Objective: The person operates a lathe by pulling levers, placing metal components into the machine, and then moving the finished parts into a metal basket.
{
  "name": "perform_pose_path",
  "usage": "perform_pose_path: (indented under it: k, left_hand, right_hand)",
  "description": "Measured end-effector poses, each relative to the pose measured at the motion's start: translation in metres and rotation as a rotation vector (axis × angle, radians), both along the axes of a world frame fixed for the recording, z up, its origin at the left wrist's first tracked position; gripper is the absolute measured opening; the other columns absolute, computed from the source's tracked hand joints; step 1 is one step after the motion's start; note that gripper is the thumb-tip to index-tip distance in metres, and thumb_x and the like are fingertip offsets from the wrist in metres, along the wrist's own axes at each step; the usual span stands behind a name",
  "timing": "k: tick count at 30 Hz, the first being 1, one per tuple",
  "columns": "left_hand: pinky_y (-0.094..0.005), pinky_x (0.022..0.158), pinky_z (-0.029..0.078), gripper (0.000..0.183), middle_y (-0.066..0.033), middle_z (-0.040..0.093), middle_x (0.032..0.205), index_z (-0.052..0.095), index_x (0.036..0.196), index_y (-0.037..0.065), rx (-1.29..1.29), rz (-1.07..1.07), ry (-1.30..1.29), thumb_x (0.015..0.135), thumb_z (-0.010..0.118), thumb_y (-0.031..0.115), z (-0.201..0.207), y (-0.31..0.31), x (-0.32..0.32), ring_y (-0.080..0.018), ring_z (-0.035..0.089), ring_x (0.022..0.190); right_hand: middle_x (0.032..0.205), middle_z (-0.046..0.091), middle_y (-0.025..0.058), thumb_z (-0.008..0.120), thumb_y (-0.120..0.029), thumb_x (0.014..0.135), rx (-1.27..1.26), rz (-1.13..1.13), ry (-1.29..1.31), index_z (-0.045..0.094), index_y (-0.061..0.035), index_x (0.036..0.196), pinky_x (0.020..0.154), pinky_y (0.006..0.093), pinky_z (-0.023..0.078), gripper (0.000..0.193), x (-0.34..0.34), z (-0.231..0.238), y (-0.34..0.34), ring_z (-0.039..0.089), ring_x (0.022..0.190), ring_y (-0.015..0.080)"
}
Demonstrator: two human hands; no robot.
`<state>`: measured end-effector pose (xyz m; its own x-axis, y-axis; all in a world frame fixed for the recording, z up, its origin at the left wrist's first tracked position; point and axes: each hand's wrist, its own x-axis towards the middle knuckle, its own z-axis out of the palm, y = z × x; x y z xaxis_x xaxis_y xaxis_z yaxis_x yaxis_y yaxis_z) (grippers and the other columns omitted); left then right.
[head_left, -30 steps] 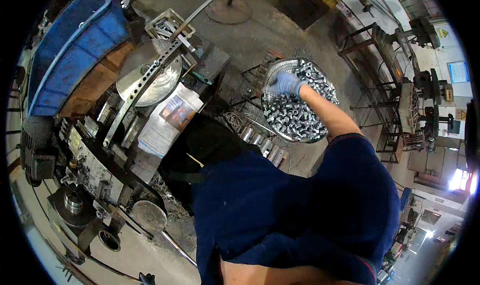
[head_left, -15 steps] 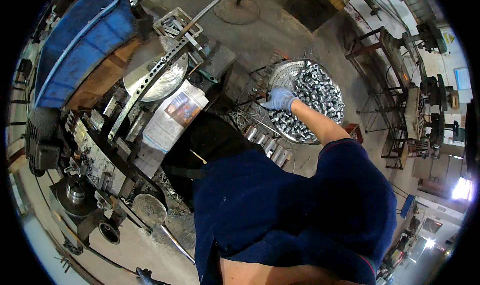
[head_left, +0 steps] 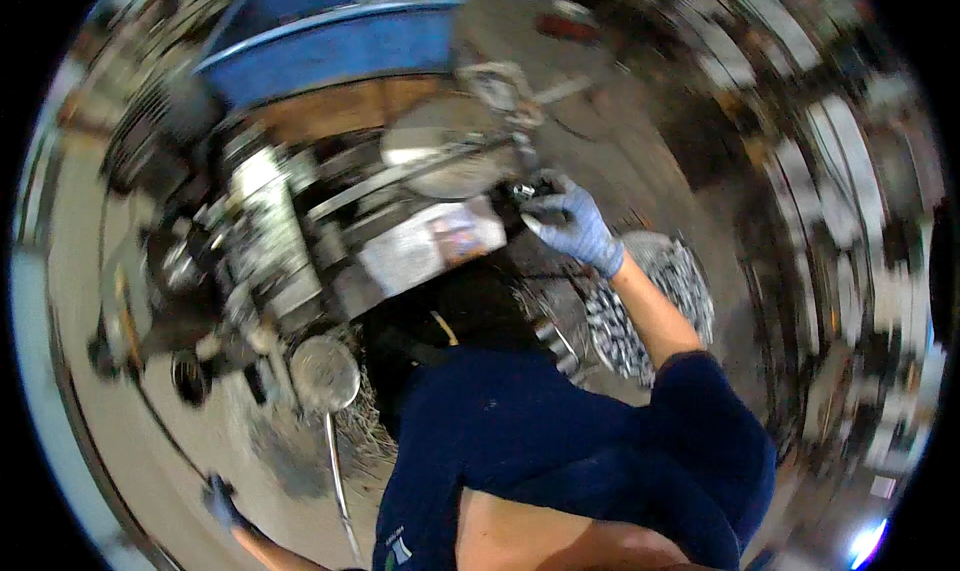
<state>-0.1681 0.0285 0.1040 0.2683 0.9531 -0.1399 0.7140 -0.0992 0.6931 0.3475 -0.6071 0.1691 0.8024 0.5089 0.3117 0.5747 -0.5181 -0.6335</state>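
My right hand point(head_left: 575, 226), in a pale blue-grey glove, pinches a small shiny metal piece point(head_left: 523, 191) between thumb and fingers. It is just right of the round metal disc point(head_left: 425, 176) on the machine. The piece's exact shape is blurred. At the lower left, my gloved left hand point(head_left: 222, 503) is closed around the end of a long thin lever point(head_left: 165, 423) that runs up to the machine point(head_left: 270, 231). Under my right forearm lies a round perforated metal pan point(head_left: 655, 243) heaped with similar small metal pieces point(head_left: 625, 321).
A large blue bin point(head_left: 335, 56) stands behind the machine. Printed paper point(head_left: 405, 256) lies on the machine's near side. A small round metal plate point(head_left: 325, 373) with a bright rod point(head_left: 338, 471) is in front. Larger metal cylinders point(head_left: 555, 346) sit beside the pan. Racks blur at right.
My right hand has left the pan and moved up and left, now with a metal piece in it. The view has turned, and my left hand shows more fully on the lever.
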Motion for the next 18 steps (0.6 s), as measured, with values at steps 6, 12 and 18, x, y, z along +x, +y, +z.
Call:
perform_pose_path:
  k: [6,12,18]
  left_hand:
    - [-0.0257,0.052,0.043,0.037,-0.0037,0.057,0.071,0.058,0.108,0.0,-0.048,-0.054,-0.034,0.081,0.064,0.026,0.044,-0.045,0.025,-0.0114,0.053,0.059]
    - [-0.0254,0.052,0.044,0.035,-0.0033,0.057,0.071,0.058,0.108,0.001,-0.131,0.026,0.04,0.081,0.064,0.023,0.046,-0.082,-0.014,-0.0109,0.053,0.058]
    - [-0.0264,0.052,0.045,0.034,-0.0048,0.059,0.069,0.06,0.106,0.0,-0.075,0.04,-0.018,0.082,0.063,0.024,0.025,-0.086,-0.038,-0.011,0.054,0.057]
  right_hand:
    - [0.116,0.051,0.02,0.075,-0.023,0.068,0.205,0.705,-0.136,0.067,-0.005,0.094,0.089,0.0383,0.045,0.033,0.001,0.094,0.187,0.054,0.105,0.0342]
    - [0.108,0.054,0.0226,0.067,-0.046,0.07,-0.313,0.805,-0.537,0.067,-0.0002,0.09,0.083,0.0396,0.047,0.05,-0.023,0.125,0.371,0.058,0.094,0.036]
    - [0.1,0.062,0.0195,0.064,-0.053,0.067,-0.787,0.753,-0.405,0.067,-0.0095,0.098,0.081,0.0401,0.048,0.054,-0.028,0.101,0.437,0.06,0.094,0.0322]
